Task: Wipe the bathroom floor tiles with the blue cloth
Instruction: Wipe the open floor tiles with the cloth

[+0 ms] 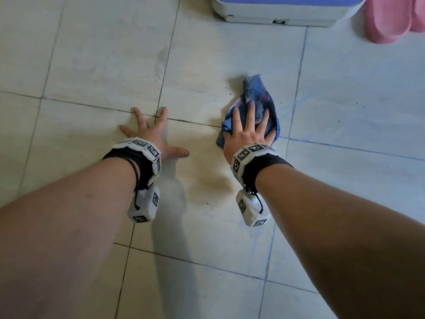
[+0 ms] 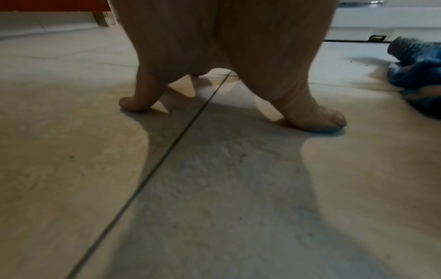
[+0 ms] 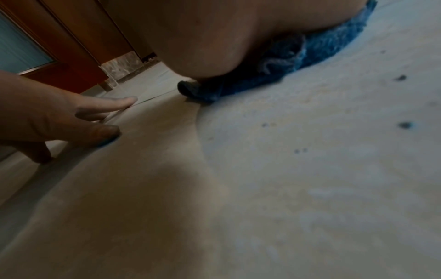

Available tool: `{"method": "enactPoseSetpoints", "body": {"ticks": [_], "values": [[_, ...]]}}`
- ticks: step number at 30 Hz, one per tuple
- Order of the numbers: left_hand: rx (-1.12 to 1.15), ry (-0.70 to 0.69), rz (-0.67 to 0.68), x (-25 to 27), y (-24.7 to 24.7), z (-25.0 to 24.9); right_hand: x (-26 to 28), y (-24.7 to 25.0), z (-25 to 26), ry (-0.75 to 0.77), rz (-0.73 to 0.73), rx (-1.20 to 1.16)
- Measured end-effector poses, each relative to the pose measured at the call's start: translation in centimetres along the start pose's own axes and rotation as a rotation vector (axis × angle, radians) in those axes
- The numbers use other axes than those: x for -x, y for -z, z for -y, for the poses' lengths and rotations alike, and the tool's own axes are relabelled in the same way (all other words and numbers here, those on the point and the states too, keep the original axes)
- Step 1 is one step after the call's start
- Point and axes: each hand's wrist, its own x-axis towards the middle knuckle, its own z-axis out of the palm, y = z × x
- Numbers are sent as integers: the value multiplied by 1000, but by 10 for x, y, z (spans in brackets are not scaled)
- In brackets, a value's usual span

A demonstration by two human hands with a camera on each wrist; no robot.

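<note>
Down on the bathroom floor tiles (image 1: 103, 65), a person leaned forward on both arms, the right hand (image 1: 247, 132) spread flat, fingers straight, pressing the blue cloth (image 1: 257, 97) against a tile. The cloth lay directly beneath that palm and ran out past the fingertips, a crumpled strip whose long axis pointed away from the person, toward the white-and-blue step stool (image 1: 287, 10) at the far edge of the floor, its narrower, greyer end farthest out. From the right wrist view, folds of the cloth (image 3: 310, 56) bunched under the heel of the hand.

The left hand (image 1: 151, 134) held nothing; it was splayed wide on bare tile across a grout line (image 1: 188, 122), fingers straight, well to the left of the cloth and apparently serving as a prop. The right hand was plainly the one placed to work the cloth.

Small dark specks (image 3: 403, 124) dotted the tile to the right of the cloth, and a brownish stain (image 1: 213, 183) showed between the two wrists, nearer the person than the cloth. Pink slippers (image 1: 395, 19) stood beside the stool. Wiping looked under way, with the stain seemingly not yet cleared; a pull of the cloth back along its own length would probably carry it over that patch.
</note>
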Motion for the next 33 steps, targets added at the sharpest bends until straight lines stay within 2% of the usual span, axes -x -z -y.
{"method": "enactPoseSetpoints", "body": {"ticks": [7,9,13,16,20,25,33], "values": [[-18,-68,-3,-6,-4,7,-1,-4,1,-41,-24,33],[-73,-163,-22,-12,-3,9,-2,-4,2,-54,-35,33],[-247,-448,-50,-37,22,-8,-2,-8,4,-92,-66,55],[-323,-544,-61,-57,44,-30,-3,-9,7,-137,-80,57],[-377,-554,-25,-69,52,-44,-2,-12,14,-232,-75,17],[-340,-587,-20,-70,54,-43,3,-15,38,-424,-26,-85],[-320,-612,-30,-74,55,-42,1,-11,44,-476,4,-91]]}}
